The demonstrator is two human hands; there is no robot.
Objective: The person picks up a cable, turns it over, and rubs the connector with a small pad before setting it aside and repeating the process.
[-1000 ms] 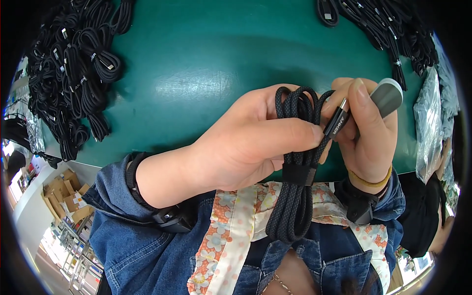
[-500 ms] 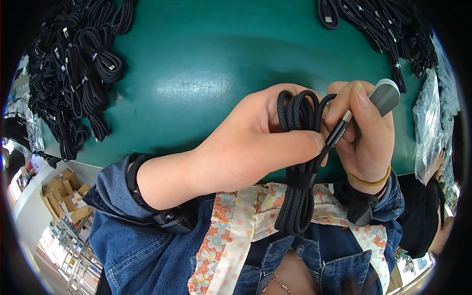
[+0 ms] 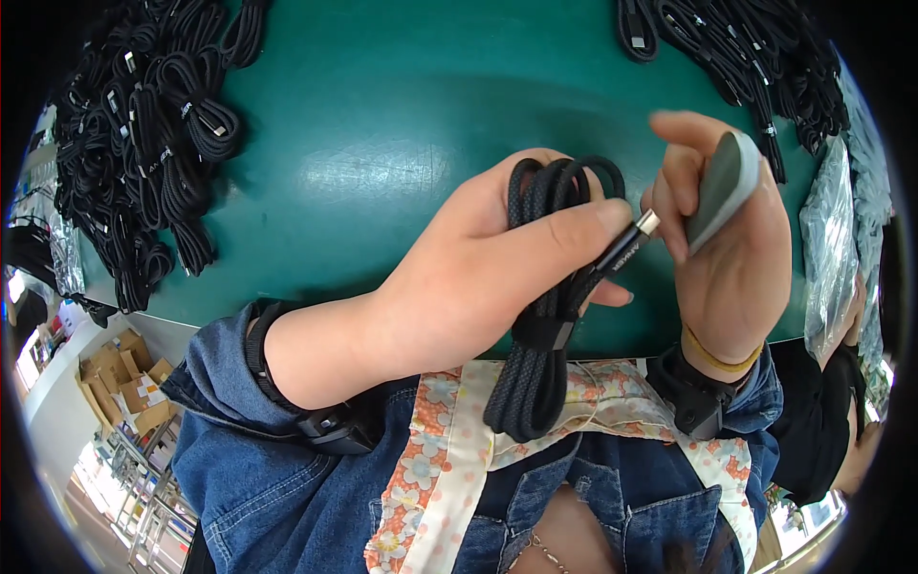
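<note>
My left hand [image 3: 478,258] is closed around a coiled black braided cable [image 3: 529,387], its thumb pressed along the upper loops. A dark strap [image 3: 543,333] binds the coil at its middle. Past the thumb tip sticks out the cable's connector [image 3: 631,241], a black plug with a bare metal end pointing up to the right. Apart from the cable, my right hand [image 3: 734,239] holds a flat, rounded grey pad [image 3: 724,191] with a paler rim, lying against its palm and fingers. What the pad is made of I cannot tell.
On the green table [image 3: 382,96], a heap of coiled black cables [image 3: 143,143] lies at the left. More cable coils [image 3: 746,57] lie at the far right, beside clear plastic bags [image 3: 832,249]. Another person's dark clothing [image 3: 818,411] shows at the right. Cardboard boxes [image 3: 129,383] stand at the lower left.
My right hand has let go of the connector and moved off to the right, turning the grey pad. The coil in my left hand has shifted left and tilted.
</note>
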